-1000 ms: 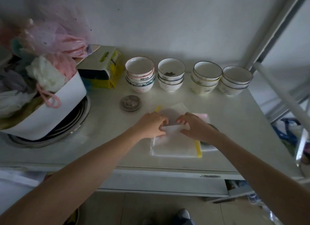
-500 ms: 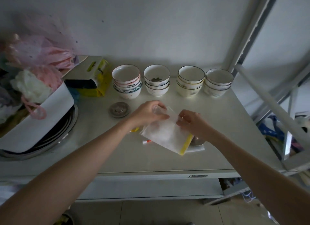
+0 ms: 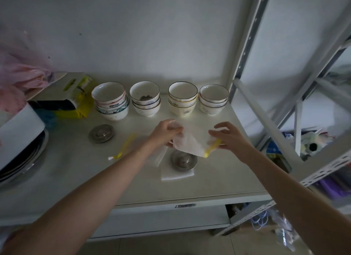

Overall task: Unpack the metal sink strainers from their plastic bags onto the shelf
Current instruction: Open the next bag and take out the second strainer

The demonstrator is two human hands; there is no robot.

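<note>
I hold a white plastic bag [image 3: 191,142] with a yellow zip edge in the air above the shelf [image 3: 218,178]. My left hand [image 3: 164,134] pinches its left end and my right hand [image 3: 228,136] grips the yellow edge on the right. Directly below the bag a metal sink strainer [image 3: 183,160] rests on another flat white bag [image 3: 177,174]. A second metal strainer [image 3: 102,133] lies bare on the shelf to the left. A loose yellow strip [image 3: 124,147] lies between them.
Stacks of bowls [image 3: 145,99] line the back of the shelf. A yellow box [image 3: 77,97] and a white bin [image 3: 18,129] stuffed with plastic bags, set on metal pans, fill the left. Grey shelf-frame posts [image 3: 266,121] slant across the right.
The bag has been lifted higher off the shelf, uncovering the strainer beneath it. My hands have moved apart along the bag, and the view has tilted upward.
</note>
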